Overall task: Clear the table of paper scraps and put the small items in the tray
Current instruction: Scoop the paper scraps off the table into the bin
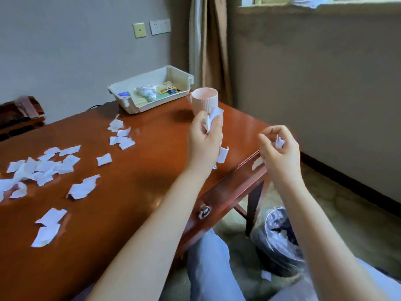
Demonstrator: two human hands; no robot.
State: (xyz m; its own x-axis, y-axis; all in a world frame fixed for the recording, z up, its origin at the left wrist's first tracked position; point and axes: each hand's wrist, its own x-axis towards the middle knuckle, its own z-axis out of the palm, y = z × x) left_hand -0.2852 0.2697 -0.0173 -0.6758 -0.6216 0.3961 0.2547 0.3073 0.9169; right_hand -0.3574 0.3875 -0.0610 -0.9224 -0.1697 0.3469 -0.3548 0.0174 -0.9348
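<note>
My left hand (pixel 204 137) is raised above the table's right part and grips a wad of white paper scraps (pixel 213 115), with more paper hanging below the fist. My right hand (pixel 280 148) hovers past the table's right edge and holds a small crumpled scrap (pixel 280 142) in its curled fingers. Several torn white scraps (pixel 43 168) lie scattered over the left half of the brown wooden table (pixel 141 170). A beige plastic tray (pixel 173 74) stands at the far edge and holds small packets and a wrapped item.
A pink ribbed cup (pixel 205 101) stands near the far right corner, just behind my left hand. On the floor below my right arm sits a bin with a plastic liner (pixel 280 233) holding scraps. One scrap (pixel 266 275) lies on the carpet. A wall runs along the right.
</note>
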